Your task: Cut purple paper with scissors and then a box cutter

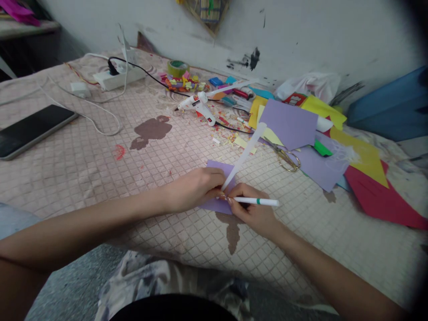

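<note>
A small piece of purple paper (218, 206) lies on the cloth near the table's front edge. Over it, my left hand (197, 187) is closed, its fingertips pinching the lower end of a long translucent glue stick (245, 156) that slants up to the right. My right hand (256, 214) grips a white pen (269, 202) with a green band, its tip among the left fingertips. The fingers cover the pen tip and the spot where it meets the stick or paper.
Beyond the hands lie a white glue gun (200, 106), gold-handled scissors (287, 159) and paper scraps. Coloured sheets (290, 122) pile up on the right. A phone (36, 129) rests at left, near a power strip (118, 76) with trailing cables. Green tape (178, 68) stands near the wall.
</note>
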`<state>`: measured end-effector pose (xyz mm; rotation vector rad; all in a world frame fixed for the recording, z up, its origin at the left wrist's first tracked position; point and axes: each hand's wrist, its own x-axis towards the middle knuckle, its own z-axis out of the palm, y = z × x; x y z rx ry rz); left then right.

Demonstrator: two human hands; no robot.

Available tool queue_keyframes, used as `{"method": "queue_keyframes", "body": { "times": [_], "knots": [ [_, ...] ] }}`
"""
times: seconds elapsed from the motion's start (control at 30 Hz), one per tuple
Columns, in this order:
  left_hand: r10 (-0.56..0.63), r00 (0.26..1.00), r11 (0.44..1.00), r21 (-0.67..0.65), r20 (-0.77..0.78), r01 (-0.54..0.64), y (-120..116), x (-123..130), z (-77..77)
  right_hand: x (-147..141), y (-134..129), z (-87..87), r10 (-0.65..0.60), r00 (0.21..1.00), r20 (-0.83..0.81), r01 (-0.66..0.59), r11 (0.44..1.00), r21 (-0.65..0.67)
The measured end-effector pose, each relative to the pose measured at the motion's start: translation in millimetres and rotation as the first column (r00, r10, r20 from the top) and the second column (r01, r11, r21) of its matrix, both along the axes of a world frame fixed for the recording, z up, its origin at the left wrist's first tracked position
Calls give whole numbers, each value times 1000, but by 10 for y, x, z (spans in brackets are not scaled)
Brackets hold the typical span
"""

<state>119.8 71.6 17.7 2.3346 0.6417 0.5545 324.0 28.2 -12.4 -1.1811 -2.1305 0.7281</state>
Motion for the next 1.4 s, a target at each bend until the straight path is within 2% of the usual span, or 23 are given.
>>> {"method": "queue_keyframes", "body": {
  "times": [0.27, 0.87, 1.23, 1.4],
  "knots": [
    [1, 1000, 1000, -10, -3, -1, 2, 1, -14, 29, -39, -31, 63, 990, 123, -75, 993, 94],
    [5, 1000, 1000, 7, 20, -5, 2, -3, -29, 37, -63, -71, 141, 986, 86, -154, 972, 176],
    [7, 1000, 1000, -8, -10, -7, 8, 8, -30, 36, -76, -88, 146, 974, 175, -188, 949, 252],
    [13, 1000, 1000, -7, -8, -13, 4, 12, -16, 1, -67, -64, 158, 974, 163, -206, 919, 336]
  ]
}}
